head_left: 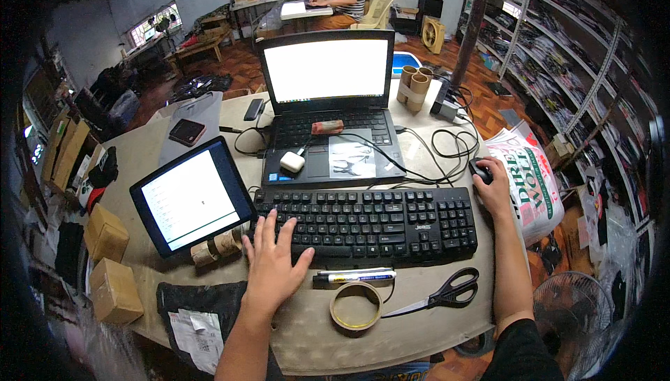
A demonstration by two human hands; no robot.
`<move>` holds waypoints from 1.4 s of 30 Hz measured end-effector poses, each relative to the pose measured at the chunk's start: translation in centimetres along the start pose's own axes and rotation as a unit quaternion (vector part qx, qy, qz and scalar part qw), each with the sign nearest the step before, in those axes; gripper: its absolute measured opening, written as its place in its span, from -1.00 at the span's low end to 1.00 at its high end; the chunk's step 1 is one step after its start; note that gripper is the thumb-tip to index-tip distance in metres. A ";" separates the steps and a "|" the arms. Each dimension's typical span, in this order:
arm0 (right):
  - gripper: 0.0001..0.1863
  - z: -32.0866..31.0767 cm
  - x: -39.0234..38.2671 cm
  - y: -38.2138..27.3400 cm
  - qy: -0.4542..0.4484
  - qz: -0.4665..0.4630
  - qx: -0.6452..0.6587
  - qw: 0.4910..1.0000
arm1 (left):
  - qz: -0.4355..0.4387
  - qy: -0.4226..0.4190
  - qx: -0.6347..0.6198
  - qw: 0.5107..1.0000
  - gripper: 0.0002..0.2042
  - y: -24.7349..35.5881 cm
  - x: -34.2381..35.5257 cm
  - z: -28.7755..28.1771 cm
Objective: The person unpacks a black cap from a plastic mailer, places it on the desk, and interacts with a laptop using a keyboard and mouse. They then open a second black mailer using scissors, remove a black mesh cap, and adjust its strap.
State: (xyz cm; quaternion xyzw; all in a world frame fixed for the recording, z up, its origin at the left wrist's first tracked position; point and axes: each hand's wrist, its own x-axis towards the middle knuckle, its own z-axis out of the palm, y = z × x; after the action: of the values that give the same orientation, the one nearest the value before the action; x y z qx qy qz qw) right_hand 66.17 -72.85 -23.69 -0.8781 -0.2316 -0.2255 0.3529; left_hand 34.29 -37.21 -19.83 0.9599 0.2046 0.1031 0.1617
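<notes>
My left hand [273, 259] rests with fingers spread on the left end of a black keyboard [370, 220]. My right hand [495, 189] curls over a black mouse [480, 170] at the desk's right edge. Behind the keyboard stands an open laptop [324, 74] with a bright screen; a white earbud case [292, 162] and a small reddish object [326, 127] lie on it. A tablet [192, 192] with a lit screen leans on cardboard tubes left of my left hand. A marker [354, 275], a tape roll [355, 297] and scissors [447, 290] lie below the keyboard.
Cardboard boxes [113, 290] and a black pouch [174, 297] are at the left. Tubes [414, 95], cables and a power adapter [444, 107] are at the back right. Beside the desk are printed bags [541, 206] and a fan [569, 304]. A person [345, 1] sits at another table.
</notes>
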 end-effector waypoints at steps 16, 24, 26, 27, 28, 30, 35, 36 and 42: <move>-0.69 0.0 -0.1 0.0 0.008 -0.004 0.022 1.000 | 0.052 0.046 -0.029 0.997 -0.61 -0.1 -1.1 -0.8; -0.69 -0.1 -0.1 -0.1 0.006 0.000 -0.018 1.000 | 0.043 0.038 -0.097 0.994 -0.61 -0.3 -0.9 -1.0; -0.69 -0.2 -0.2 0.1 0.005 0.003 -0.015 1.000 | 0.040 0.039 -0.110 0.992 -0.61 -0.5 -0.9 -0.8; -0.69 -0.2 -0.2 0.0 0.005 0.006 -0.009 1.000 | 0.039 0.039 -0.117 0.992 -0.60 -0.5 -0.8 -0.7; -0.69 -0.2 -0.2 0.2 0.005 0.001 -0.007 1.000 | 0.029 0.029 -0.115 0.992 -0.60 -0.5 -0.8 -0.7; -0.69 -0.4 -0.2 0.2 0.001 0.009 -0.010 1.000 | 0.042 0.022 -0.096 0.994 -0.61 -0.6 -0.7 -0.4; -0.70 0.6 0.3 -0.8 -0.013 0.004 0.004 1.000 | 0.047 0.018 -0.071 0.996 -0.64 -1.2 -1.1 -0.6; -0.69 1.3 0.7 -0.9 -0.019 -0.009 0.006 1.000 | 0.040 0.028 -0.076 0.996 -0.64 -1.5 -1.2 -0.8; -0.60 -1.2 -0.1 3.3 -0.053 0.012 0.033 0.998 | 0.094 0.086 -0.113 0.985 -0.72 -1.7 -0.1 1.4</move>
State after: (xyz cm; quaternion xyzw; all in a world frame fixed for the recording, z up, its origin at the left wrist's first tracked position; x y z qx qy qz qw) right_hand 67.69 -75.80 -24.66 -0.8794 -0.2465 -0.1666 0.3717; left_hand 33.95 -36.14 -21.71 0.9380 0.1133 0.2226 0.2401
